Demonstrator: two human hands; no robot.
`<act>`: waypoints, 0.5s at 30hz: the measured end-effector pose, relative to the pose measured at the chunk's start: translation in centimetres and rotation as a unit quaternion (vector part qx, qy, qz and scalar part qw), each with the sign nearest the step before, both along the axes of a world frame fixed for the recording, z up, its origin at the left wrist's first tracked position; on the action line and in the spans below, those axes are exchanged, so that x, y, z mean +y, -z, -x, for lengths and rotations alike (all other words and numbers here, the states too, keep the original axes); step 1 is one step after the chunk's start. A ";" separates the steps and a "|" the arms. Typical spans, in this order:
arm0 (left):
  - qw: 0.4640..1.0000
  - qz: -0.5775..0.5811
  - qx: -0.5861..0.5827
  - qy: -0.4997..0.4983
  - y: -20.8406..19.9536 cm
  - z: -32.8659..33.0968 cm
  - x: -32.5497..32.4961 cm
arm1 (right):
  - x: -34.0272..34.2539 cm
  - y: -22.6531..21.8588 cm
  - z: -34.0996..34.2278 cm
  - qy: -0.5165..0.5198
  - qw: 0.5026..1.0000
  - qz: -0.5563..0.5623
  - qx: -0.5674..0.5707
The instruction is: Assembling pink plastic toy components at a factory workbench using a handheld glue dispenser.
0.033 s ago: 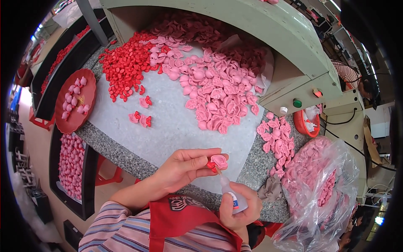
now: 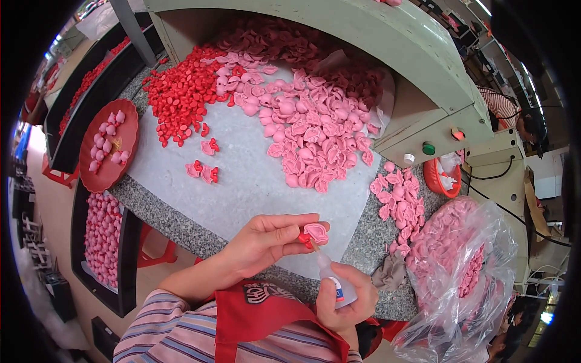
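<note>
My left hand (image 2: 269,237) pinches a small hollow pink plastic piece (image 2: 316,233) with a red piece (image 2: 305,238) against its left side. Whether the two are joined, I cannot tell. A translucent squeeze bottle (image 2: 343,290) with a narrow nozzle is gripped by my right hand (image 2: 357,296), its tip pointing up at the red piece. Both hands are above the near edge of a white sheet (image 2: 242,199). Left of centre on that sheet lie three pink-and-red pieces (image 2: 209,174).
Loose red pieces (image 2: 178,91) and pink pieces (image 2: 315,133) heap beneath a pale machine hood (image 2: 363,27). A red dish (image 2: 91,175) stands left, above a black tray (image 2: 127,260) of pink-and-red pieces. At right are a clear plastic bag (image 2: 460,314), a red basket (image 2: 433,178) and a grey cloth (image 2: 390,273).
</note>
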State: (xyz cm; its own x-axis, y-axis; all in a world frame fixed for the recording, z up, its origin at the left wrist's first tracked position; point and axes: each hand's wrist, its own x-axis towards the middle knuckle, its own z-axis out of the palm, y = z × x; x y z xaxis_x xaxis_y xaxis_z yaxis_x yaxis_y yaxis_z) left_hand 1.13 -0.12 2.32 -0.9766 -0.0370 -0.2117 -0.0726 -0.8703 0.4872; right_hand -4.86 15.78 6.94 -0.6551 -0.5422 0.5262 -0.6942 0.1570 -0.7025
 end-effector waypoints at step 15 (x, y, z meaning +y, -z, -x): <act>1.000 -0.005 -0.007 0.021 -0.1 0.0 0.0 | 0.3 -0.2 -0.3 0.006 0.999 -0.021 -0.032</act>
